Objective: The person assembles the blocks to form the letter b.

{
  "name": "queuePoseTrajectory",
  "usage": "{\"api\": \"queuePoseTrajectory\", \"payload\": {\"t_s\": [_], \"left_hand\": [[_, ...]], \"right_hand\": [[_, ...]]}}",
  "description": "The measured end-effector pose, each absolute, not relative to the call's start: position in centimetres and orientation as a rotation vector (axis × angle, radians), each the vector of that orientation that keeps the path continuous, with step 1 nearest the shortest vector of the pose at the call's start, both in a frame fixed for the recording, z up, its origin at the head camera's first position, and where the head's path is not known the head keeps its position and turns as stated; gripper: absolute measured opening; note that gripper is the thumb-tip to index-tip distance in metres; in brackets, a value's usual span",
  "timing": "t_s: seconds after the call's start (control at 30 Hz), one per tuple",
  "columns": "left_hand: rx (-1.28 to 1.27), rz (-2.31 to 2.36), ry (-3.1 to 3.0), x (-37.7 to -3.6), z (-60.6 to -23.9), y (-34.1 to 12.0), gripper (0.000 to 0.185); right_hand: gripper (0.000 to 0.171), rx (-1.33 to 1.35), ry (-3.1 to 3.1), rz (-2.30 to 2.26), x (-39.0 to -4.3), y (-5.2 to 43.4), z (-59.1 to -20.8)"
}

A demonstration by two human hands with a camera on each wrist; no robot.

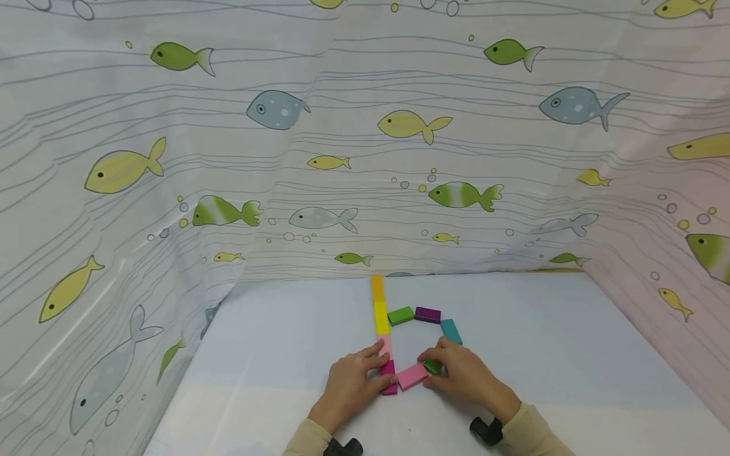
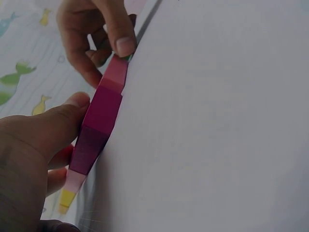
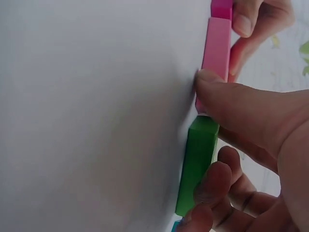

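Observation:
Small colored blocks lie on the white table in a straight column and a curve joined to it. My left hand (image 1: 352,379) rests its fingertips on the light pink block (image 1: 384,342) and its thumb on the magenta block (image 1: 389,368), which ends the column nearest me. My right hand (image 1: 464,370) pinches the pink block (image 1: 412,377) at its right end between thumb and index finger. Against that end lies a green block (image 3: 199,150), partly covered by the right hand's other fingers. Beyond it a teal block (image 1: 451,330) continues the curve.
Orange (image 1: 377,288) and yellow (image 1: 381,318) blocks form the column's far part. Another green block (image 1: 401,316) and a purple block (image 1: 428,315) make the curve's top. A fish-printed sheet (image 1: 365,139) hangs behind and beside the table (image 1: 542,342). Black straps circle both wrists.

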State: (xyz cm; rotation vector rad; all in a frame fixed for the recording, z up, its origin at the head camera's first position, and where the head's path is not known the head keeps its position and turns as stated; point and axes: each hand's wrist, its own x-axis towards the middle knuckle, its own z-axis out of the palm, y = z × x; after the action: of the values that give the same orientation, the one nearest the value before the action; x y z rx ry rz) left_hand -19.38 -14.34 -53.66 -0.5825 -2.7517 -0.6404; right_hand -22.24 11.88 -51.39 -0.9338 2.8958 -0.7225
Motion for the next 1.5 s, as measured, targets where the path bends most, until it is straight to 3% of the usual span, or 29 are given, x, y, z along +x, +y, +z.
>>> {"api": "queuePoseTrajectory", "payload": {"t_s": [0.13,0.37,0.73,1.1,1.33,1.5], "left_hand": [[-0.581,-0.636,-2.757,-19.4,-53.8,-14.3,0.052],[-0.570,-0.618,-2.762,-19.4,-53.7,-14.2,0.052],[-0.562,-0.617,-2.766,-19.3,-53.7,-14.4,0.051],[-0.570,-0.625,-2.752,-19.4,-53.8,-14.4,0.052],[-0.574,-0.621,-2.730,-19.5,-53.9,-14.4,0.052],[-0.586,-0.633,-2.724,-19.6,-53.8,-14.4,0.053]], "right_hand": [[0.034,-0.948,2.890,-0.712,-22.3,12.0,-51.4],[0.053,-0.854,2.904,-0.768,-22.7,12.9,-50.3],[0.039,-0.867,2.871,-0.801,-23.1,13.8,-51.0],[0.037,-0.872,2.878,-0.822,-23.2,13.6,-51.4],[0.045,-0.909,2.883,-0.927,-24.2,14.5,-51.1],[0.044,-0.762,3.029,-1.020,-26.0,16.7,-51.1]]}}
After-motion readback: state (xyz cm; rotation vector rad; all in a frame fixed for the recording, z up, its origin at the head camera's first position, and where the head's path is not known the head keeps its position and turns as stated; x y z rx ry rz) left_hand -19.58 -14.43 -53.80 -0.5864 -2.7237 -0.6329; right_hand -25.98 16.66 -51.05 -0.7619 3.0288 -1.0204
